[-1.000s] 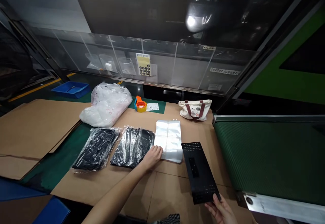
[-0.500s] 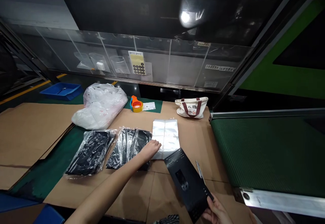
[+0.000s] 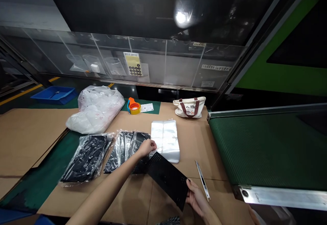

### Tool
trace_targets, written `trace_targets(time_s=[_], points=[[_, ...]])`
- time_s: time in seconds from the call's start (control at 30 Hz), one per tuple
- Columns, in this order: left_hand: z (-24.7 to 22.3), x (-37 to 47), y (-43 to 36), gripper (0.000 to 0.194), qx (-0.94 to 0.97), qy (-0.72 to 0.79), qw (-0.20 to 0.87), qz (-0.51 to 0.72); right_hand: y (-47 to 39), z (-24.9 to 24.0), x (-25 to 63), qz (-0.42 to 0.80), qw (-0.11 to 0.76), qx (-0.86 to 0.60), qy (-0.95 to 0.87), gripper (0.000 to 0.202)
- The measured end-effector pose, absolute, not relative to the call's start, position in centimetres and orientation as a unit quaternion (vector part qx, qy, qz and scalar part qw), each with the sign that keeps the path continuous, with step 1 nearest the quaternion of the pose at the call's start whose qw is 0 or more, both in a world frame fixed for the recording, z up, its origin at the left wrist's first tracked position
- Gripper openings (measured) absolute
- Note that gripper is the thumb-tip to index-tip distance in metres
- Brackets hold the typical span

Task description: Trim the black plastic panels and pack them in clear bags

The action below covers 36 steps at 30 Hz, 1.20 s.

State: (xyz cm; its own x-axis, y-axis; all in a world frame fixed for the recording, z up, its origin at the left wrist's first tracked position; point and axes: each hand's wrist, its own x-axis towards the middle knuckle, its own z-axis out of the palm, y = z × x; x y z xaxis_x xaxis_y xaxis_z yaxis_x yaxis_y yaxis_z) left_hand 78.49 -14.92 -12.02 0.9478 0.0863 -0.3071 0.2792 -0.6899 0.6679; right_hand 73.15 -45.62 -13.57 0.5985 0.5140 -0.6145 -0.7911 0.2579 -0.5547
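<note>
My right hand [image 3: 196,197] grips one end of a flat black rectangular panel [image 3: 167,180] with rows of small marks near its ends. The panel's far end points at the lower left corner of a stack of clear plastic bags [image 3: 166,138]. At that stack's left edge, my left hand [image 3: 148,147] has its fingers pinched on a plastic bag. Left of it lie two packs of black items in clear wrap, one pack [image 3: 122,151] partly under my left arm and another pack [image 3: 85,158] farther left. Right of the panel lies a slim silver cutter [image 3: 202,180].
Cardboard [image 3: 194,146] covers the table. A tape dispenser [image 3: 134,106], a white plastic sack [image 3: 95,109] and a canvas bag [image 3: 189,108] stand at the back. A blue tray [image 3: 55,95] is at far left. A green conveyor belt [image 3: 268,150] runs along the right.
The black panel has moved left and turned flatter, its far end now close to my left hand. My left hand has shifted slightly left along the bag stack. More of the cutter shows.
</note>
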Motion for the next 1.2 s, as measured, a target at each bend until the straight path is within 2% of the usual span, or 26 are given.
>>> trace_targets(time_s=[0.2, 0.37, 0.47, 0.7, 0.93, 1.03, 1.2], points=[[-11.1, 78.0, -14.7, 0.012, 0.880, 0.092, 0.460, -0.079, -44.4, -14.9, 73.4, 0.407, 0.789, -0.417, 0.193, 0.038], [-10.4, 77.4, -14.8, 0.022, 0.844, 0.074, 0.529, -0.045, -43.0, -14.5, 72.0, 0.381, 0.818, -0.369, 0.223, 0.037], [-10.4, 77.1, -14.5, 0.024, 0.844, 0.079, 0.530, -0.019, -42.2, -14.3, 71.1, 0.353, 0.839, -0.339, 0.240, 0.037], [-9.2, 76.5, -14.2, 0.011, 0.919, 0.040, 0.391, 0.007, -41.7, -14.3, 70.6, 0.320, 0.854, -0.314, 0.262, 0.046], [-7.9, 74.4, -16.2, 0.022, 0.976, 0.041, 0.213, 0.014, -40.6, -13.0, 69.8, 0.294, 0.859, -0.315, 0.277, 0.056], [-7.7, 73.6, -17.5, 0.027, 0.984, 0.036, 0.175, 0.020, -40.0, -12.2, 69.3, 0.287, 0.856, -0.318, 0.288, 0.057], [-8.3, 72.4, -18.2, 0.020, 0.985, 0.038, 0.165, 0.027, -39.6, -11.4, 68.7, 0.281, 0.852, -0.325, 0.298, 0.060]])
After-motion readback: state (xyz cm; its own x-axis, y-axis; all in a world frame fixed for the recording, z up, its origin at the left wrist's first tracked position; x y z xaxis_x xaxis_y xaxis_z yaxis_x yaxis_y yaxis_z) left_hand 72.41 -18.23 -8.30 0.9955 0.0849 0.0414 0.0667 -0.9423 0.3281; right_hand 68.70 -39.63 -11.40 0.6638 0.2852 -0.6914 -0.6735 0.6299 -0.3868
